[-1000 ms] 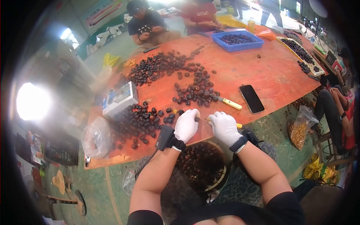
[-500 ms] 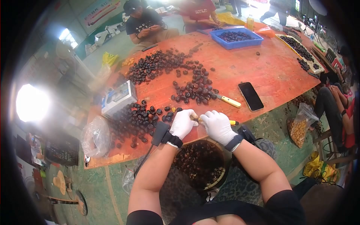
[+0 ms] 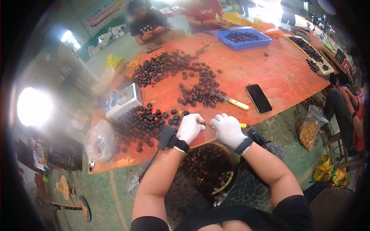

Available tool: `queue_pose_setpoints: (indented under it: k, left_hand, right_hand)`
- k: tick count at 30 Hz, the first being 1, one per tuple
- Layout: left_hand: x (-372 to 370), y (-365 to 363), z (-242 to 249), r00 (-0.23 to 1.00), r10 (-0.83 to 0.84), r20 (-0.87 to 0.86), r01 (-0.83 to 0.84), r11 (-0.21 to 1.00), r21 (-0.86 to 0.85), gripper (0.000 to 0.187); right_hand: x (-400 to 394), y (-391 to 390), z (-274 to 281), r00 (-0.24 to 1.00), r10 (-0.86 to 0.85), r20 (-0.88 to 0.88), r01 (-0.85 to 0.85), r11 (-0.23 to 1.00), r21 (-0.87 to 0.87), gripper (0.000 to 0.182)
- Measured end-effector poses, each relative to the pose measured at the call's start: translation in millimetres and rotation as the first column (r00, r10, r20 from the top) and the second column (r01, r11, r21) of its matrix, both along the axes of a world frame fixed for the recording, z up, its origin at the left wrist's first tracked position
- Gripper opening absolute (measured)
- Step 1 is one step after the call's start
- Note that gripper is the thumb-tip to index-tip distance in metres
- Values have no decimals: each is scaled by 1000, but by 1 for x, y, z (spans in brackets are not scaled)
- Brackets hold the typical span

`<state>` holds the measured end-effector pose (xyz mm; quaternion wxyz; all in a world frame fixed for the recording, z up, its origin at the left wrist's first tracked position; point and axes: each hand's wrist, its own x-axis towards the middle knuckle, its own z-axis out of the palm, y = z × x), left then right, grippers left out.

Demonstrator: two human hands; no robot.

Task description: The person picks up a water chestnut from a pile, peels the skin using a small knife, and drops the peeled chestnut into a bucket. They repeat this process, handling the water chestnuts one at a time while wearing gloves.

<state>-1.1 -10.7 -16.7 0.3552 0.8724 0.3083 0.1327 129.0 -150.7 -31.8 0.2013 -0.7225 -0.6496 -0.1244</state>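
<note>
My left hand [image 3: 190, 129], in a white glove, is closed at the table's front edge around a small dark nut that shows only in part between thumb and fingers. Just to the right, my right hand [image 3: 227, 130], also gloved, grips a knife with a yellow handle [image 3: 244, 125] that sticks out to the right; its tip points toward my left hand. Dark nuts [image 3: 148, 121] lie in a pile left of my hands. Below them, between my knees, stands a round basket [image 3: 231, 179] holding dark shells and bits.
On the red table [image 3: 239, 69] are a second knife [image 3: 237, 104], a phone [image 3: 258, 99], a white box [image 3: 124, 101], a blue tray [image 3: 243, 45] and more nut piles. A plastic bag [image 3: 99, 140] lies at the left edge. People sit across the table and at the right.
My hands have moved slightly apart, and the knife's tip is now a little away from my left hand. The view has shifted slightly.
</note>
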Motion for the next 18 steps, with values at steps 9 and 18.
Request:
queue_pose_setpoints:
  k: [9, 18]
  left_hand:
    - [0, -3, 1, 997, 59, -47, -56, 997, 49, 28]
    - [1, -5, 6, 993, 73, -97, -67, 996, 65, 30]
  right_hand:
    - [-9, 5, 0, 1000, -19, -16, 21, 995, 98, 19]
    - [-11, 1, -1, 1000, -16, -8, 16, 998, 58, 25]
